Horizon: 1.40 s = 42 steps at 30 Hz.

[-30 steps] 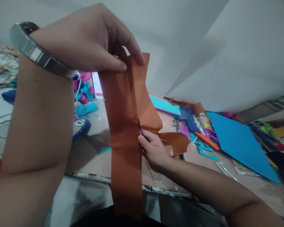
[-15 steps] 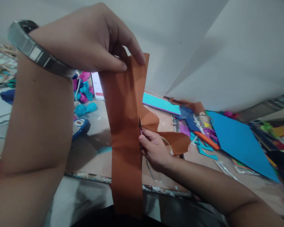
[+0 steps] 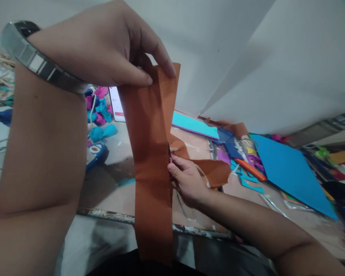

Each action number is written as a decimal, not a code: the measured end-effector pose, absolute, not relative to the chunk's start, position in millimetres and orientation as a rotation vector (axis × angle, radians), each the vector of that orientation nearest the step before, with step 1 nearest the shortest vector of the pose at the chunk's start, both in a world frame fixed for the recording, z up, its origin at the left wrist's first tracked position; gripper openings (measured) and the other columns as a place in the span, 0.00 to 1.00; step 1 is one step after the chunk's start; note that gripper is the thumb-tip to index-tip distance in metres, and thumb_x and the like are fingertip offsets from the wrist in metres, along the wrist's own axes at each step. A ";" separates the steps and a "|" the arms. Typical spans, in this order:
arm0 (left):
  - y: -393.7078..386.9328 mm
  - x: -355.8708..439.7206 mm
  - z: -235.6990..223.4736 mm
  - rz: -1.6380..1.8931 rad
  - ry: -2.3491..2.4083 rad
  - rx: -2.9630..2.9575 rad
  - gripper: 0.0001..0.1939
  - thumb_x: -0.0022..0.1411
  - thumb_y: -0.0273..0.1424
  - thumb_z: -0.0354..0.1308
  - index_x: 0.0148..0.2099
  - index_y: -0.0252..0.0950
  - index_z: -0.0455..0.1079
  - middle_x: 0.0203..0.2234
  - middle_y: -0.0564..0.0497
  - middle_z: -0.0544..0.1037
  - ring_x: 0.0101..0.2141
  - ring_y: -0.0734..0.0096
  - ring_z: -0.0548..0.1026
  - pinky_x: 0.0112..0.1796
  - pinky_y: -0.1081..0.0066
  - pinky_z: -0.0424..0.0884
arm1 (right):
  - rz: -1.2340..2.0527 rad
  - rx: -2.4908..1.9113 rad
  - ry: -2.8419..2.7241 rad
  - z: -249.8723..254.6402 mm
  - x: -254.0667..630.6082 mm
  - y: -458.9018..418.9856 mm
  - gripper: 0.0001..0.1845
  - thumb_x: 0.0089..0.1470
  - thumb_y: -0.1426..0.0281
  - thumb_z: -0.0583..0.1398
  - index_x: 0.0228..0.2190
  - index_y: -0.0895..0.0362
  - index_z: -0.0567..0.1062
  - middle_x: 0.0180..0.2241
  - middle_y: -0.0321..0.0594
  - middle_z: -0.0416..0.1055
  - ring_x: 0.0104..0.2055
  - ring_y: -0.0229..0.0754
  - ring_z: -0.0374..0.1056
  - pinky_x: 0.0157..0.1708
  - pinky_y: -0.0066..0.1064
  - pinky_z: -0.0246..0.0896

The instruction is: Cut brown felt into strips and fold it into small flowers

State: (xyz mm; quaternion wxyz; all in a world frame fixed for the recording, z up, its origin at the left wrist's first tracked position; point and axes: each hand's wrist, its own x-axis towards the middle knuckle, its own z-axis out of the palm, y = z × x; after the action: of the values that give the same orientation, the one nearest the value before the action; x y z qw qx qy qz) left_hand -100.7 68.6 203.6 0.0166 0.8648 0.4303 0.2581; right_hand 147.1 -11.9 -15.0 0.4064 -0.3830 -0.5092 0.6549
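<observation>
While the left hand (image 3: 109, 50), a metal-banded wristwatch (image 3: 43, 63) above its forearm, pinches the top edge of a long brown sheet (image 3: 152, 165) between thumb and fingers in the head view, the right hand (image 3: 189, 180) is closed around a small tool with a dark pointed blade (image 3: 169, 148) at the sheet's right edge, about midway down. The sheet hangs upright before the table (image 3: 123, 142), its lower end below the table's near edge. Just left of the sheet's upper part stands a lit smartphone (image 3: 116, 105), with crumpled pink and blue paper (image 3: 101, 111) beyond. Right of the sheet lie a curved brown piece (image 3: 217, 172), near the right hand, a turquoise strip (image 3: 194, 124), an orange-handled tool (image 3: 251, 170) and, well apart, a large blue sheet (image 3: 296, 176).
</observation>
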 end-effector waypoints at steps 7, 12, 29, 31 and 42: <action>66.8 -102.0 205.1 0.797 1.343 2.687 0.25 0.54 0.46 0.61 0.51 0.43 0.84 0.30 0.47 0.82 0.32 0.56 0.79 0.35 0.59 0.69 | 1.689 -0.964 -1.208 -11.0 144.6 -13.7 0.26 0.53 0.52 0.71 0.51 0.50 0.83 0.42 0.39 0.80 0.37 0.39 0.71 0.33 0.28 0.69; 67.3 -101.9 205.6 0.778 1.340 2.678 0.28 0.54 0.51 0.60 0.51 0.43 0.83 0.30 0.45 0.82 0.32 0.56 0.79 0.34 0.58 0.69 | 1.696 -1.008 -1.146 -9.8 143.5 -15.6 0.29 0.52 0.53 0.72 0.52 0.52 0.82 0.38 0.39 0.79 0.33 0.37 0.69 0.31 0.28 0.68; 68.3 -99.6 202.1 0.709 1.172 2.710 0.17 0.60 0.36 0.63 0.51 0.46 0.83 0.29 0.50 0.83 0.31 0.64 0.80 0.26 0.74 0.65 | 1.630 -0.940 -1.234 -1.5 136.5 -12.1 0.22 0.53 0.50 0.71 0.41 0.54 0.83 0.33 0.37 0.74 0.32 0.36 0.66 0.29 0.26 0.64; 68.2 -99.2 201.7 0.685 1.170 2.723 0.17 0.60 0.35 0.63 0.51 0.46 0.83 0.29 0.50 0.83 0.32 0.66 0.81 0.25 0.76 0.64 | 1.637 -0.925 -1.239 -2.5 136.4 -11.6 0.22 0.53 0.50 0.71 0.42 0.53 0.83 0.34 0.37 0.74 0.31 0.36 0.65 0.28 0.26 0.62; 69.7 -101.3 202.9 0.645 1.221 2.734 0.18 0.64 0.35 0.62 0.55 0.44 0.81 0.31 0.53 0.83 0.34 0.70 0.80 0.30 0.79 0.65 | 1.654 -0.875 -1.227 -9.9 138.1 -9.6 0.19 0.56 0.52 0.70 0.38 0.55 0.81 0.29 0.33 0.67 0.28 0.32 0.61 0.27 0.23 0.59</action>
State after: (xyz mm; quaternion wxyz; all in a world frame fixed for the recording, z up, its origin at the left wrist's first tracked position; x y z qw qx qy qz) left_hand -101.3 69.7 202.9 0.0393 0.8920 0.3982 0.2103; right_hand 138.1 -9.6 -9.9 0.4367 -0.3518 -0.4931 0.6651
